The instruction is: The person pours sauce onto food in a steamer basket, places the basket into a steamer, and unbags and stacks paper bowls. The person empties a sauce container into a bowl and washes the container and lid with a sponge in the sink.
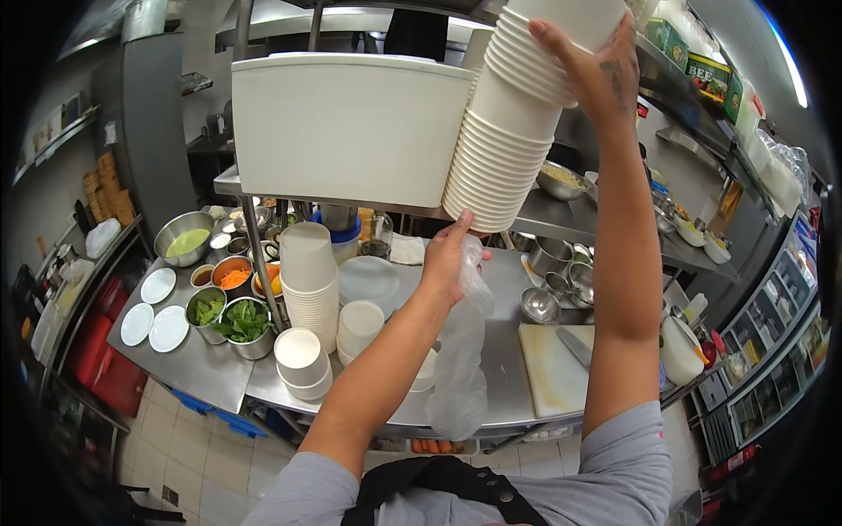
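A tall, tilted stack of white paper tubs (504,145) rises at the upper shelf, right of a big white box. Near its top, my right hand (601,70) is wrapped round the tubs, thumb on the near side. At the stack's bottom, my left hand (452,263) has its thumb against the lowest tub, with its other fingers partly hidden. A crumpled clear plastic bag (460,359) hangs from this left hand over the counter. Below stand more stacked white tubs (309,289), and shorter stacks (303,361) sit beside them.
The white box (351,131) rests on the metal shelf. A cutting board (553,368) with a knife (574,348) lies at the right of the counter (504,386). Bowls of greens (246,322) and shredded carrot (232,276), plus three white discs (168,328), occupy the left.
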### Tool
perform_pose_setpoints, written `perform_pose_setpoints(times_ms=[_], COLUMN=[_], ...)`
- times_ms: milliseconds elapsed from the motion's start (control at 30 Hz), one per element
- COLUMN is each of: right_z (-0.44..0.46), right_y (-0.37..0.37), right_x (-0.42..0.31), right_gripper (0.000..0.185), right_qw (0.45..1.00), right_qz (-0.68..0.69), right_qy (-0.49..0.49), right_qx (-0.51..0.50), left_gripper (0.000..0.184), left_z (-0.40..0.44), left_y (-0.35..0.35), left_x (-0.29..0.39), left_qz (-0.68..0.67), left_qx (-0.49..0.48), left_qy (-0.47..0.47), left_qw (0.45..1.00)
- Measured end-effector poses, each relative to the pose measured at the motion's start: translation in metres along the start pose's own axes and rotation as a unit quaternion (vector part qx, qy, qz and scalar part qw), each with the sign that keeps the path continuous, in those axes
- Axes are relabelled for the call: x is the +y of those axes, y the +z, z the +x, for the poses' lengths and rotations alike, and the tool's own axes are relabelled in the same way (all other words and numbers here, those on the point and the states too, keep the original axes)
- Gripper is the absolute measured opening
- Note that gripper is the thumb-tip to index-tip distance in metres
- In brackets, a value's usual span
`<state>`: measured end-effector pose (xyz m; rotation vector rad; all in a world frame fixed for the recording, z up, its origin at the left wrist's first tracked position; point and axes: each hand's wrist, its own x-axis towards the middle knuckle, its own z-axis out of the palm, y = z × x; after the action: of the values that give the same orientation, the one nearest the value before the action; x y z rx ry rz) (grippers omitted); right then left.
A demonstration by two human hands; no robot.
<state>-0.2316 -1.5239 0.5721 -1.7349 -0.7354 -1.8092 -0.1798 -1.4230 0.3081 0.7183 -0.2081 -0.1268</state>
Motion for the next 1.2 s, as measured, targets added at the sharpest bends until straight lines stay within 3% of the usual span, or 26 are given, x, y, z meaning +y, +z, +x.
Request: perform_pose_setpoints(times_ms=[33, 133, 333, 533, 633, 733, 767, 867, 1000, 1133, 1167, 1200], right_z=[0.001, 0.006, 0.006, -0.007, -0.024, -0.037, -0.040, -0.049, -0.053, -0.085, -0.103, -0.114], right_y=[0.002, 0.013, 0.020, 0.018, 0.032, 0.051, 0.052, 0.062, 0.057, 0.061, 0.049, 0.019], right_x=[-0.003, 0.003, 0.007, 0.025, 0.072, 0.086, 0.089, 0.098, 0.084, 0.097, 0.090, 0.072], right_gripper=[0.073, 0.081, 0.087, 0.088, 0.099, 0.126, 0.103, 0.108, 0.088, 0.099, 0.101, 0.097], right_qw=[1.000, 0.994, 0.995, 0.981, 0.983, 0.977, 0.973, 0.980, 0.983, 0.982, 0.995, 0.974], right_qz=[0.011, 0.075, 0.020, 0.142, 0.077, 0.067, 0.078, 0.035, 0.115, -0.089, -0.046, 0.008], right_qy=[-0.013, 0.053, 0.070, 0.114, 0.121, 0.162, 0.176, 0.171, 0.093, 0.134, 0.087, 0.200], right_qx=[-0.006, -0.053, -0.072, -0.073, -0.117, -0.121, -0.126, -0.100, -0.109, -0.095, -0.033, -0.106], left_gripper=[0.045, 0.044, 0.034, 0.032, 0.032, 0.031, 0.031, 0.029, 0.025, 0.023, 0.023, 0.024], left_z=[-0.002, -0.002, 0.013, -0.009, -0.010, -0.002, 0.001, 0.014, -0.025, -0.080, -0.100, -0.120], left_y=[0.002, 0.004, -0.003, 0.007, 0.013, 0.018, 0.018, 0.002, -0.008, -0.038, -0.043, -0.049], left_x=[0.000, -0.001, 0.007, 0.014, 0.011, 0.013, 0.013, 0.005, 0.011, 0.016, 0.021, 0.028], left_qz=[0.000, 0.003, 0.014, 0.053, 0.066, 0.084, 0.086, 0.092, 0.130, 0.132, 0.132, 0.132], left_qx=[0.004, 0.014, 0.034, 0.057, 0.060, 0.078, 0.085, 0.084, 0.043, -0.016, -0.025, -0.033], left_qy=[0.005, 0.031, 0.078, 0.063, 0.081, 0.078, 0.076, 0.079, 0.052, 0.038, 0.057, 0.072], left_qw=[1.000, 0.999, 0.996, 0.995, 0.993, 0.990, 0.990, 0.989, 0.989, 0.990, 0.989, 0.988])
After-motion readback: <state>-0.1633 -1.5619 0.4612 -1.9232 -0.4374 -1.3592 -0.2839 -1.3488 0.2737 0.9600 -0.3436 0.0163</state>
